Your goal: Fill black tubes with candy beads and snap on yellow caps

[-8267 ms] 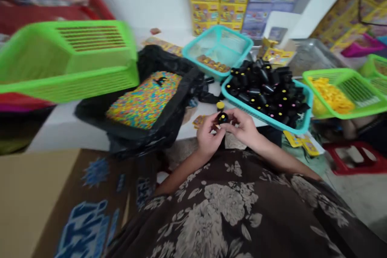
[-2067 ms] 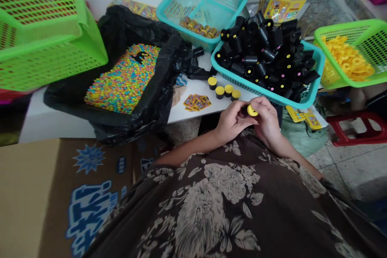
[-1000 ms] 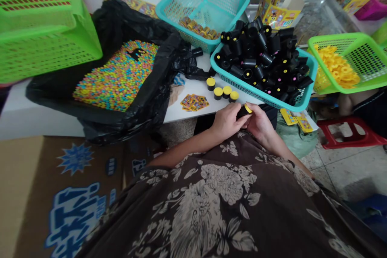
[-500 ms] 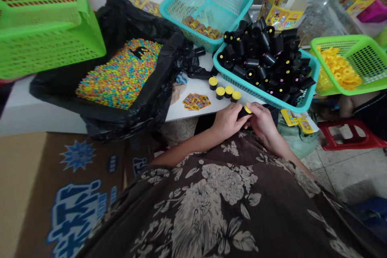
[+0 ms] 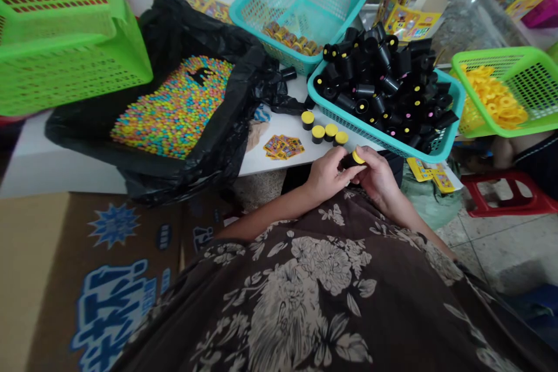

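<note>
Between my two hands, over my lap at the table's front edge, is a small black container with a yellow lid point(image 5: 358, 157). My left hand point(image 5: 328, 174) is closed around its black body. The fingers of my right hand point(image 5: 377, 173) press at its yellow lid end; part of the container is hidden by both hands. Several like containers with yellow tops point(image 5: 318, 133) stand upright on the table just beyond. To their left lies a small pile of printed yellow-orange stickers or cards point(image 5: 283, 147).
A teal basket point(image 5: 383, 140) heaped with black containers stands at right, another teal basket point(image 5: 244, 10) behind. Black plastic point(image 5: 87, 133) holds colourful beads or candies point(image 5: 174, 110). Green baskets point(image 5: 501, 128) flank both sides; one holds yellow rings. A cardboard box point(image 5: 47, 279) and red stool point(image 5: 477, 203) are lower.
The view has shifted very slightly. Both hands keep hold of the yellow-lidded container, with only small finger movement; the other things stay in place.
</note>
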Demonstrator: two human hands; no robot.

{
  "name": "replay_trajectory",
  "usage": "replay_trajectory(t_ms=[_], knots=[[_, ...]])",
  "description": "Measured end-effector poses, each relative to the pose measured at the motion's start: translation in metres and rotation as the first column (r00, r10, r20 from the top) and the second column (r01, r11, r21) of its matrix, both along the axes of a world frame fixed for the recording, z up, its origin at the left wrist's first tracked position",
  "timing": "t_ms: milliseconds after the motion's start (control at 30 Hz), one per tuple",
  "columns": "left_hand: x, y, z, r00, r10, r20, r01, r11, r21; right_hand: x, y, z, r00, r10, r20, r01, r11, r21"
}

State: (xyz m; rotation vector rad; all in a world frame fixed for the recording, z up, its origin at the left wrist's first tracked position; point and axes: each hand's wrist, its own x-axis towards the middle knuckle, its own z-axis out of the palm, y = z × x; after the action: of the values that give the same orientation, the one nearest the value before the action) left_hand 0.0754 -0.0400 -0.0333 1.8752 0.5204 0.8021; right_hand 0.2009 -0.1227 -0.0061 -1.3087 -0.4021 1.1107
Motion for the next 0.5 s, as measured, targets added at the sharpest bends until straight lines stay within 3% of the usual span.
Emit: replay_trajectory(t_ms=[33,100,167,333,500], knots=[[-0.001,0.0,0.004,0.998,-0.057,0.01,0.058,0.99,-0.127,-0.002,0.0,0.001,1.0,-0.027,0.013,0.027,1.0,0.002],[-0.002,0.001,0.011,0.985,-0.165,0.055,0.173,0.918,-0.357,-0.007,0.001,0.003,0.997,-0.069,0.042,0.069,0.998,0.01],[-0.003,0.001,0.016,0.973,-0.204,0.108,0.231,0.841,-0.49,-0.013,0.002,0.004,0.991,-0.113,0.065,0.111,0.993,0.038],[-0.003,-0.002,0.022,0.977,-0.161,0.138,0.212,0.781,-0.588,-0.026,0.006,0.001,0.978,-0.172,0.119,0.153,0.976,0.156],[-0.001,-0.011,0.018,0.983,-0.075,0.169,0.164,0.778,-0.607,-0.029,0.01,-0.003,0.978,-0.166,0.129,0.143,0.974,0.173]])
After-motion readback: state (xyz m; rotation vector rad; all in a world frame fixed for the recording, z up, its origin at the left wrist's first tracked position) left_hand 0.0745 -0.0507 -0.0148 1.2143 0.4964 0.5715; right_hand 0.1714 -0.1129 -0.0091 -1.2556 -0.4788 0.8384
